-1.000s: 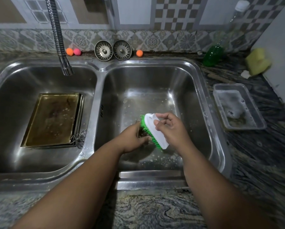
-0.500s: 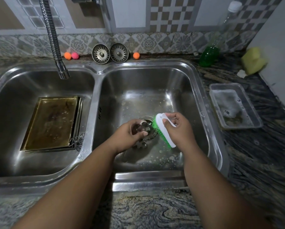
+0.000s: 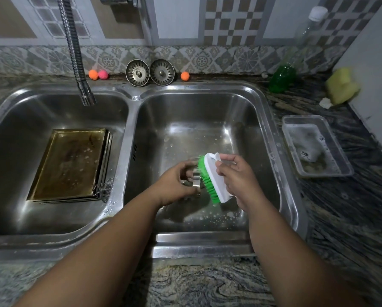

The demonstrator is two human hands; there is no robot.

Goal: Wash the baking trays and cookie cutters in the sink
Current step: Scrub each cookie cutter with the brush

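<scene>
The left hand (image 3: 174, 185) is gripping a metal cookie cutter (image 3: 195, 183) while the right hand (image 3: 236, 178), closed around the green-bristled scrub brush (image 3: 212, 177), is scrubbing it; turning it to fresh edges probably comes next.

Double steel sink (image 3: 132, 97), right basin: your left hand (image 3: 176, 187) grips a metal cookie cutter (image 3: 195, 181); your right hand (image 3: 239, 178) holds a white scrub brush (image 3: 215, 177), green bristles against the cutter. Left basin: stacked baking trays (image 3: 70, 162), flat, soiled, under the faucet (image 3: 74, 49). Counter, right: suds-filled plastic container (image 3: 314, 145), green soap bottle (image 3: 282, 78), yellow sponge (image 3: 342, 87)
</scene>
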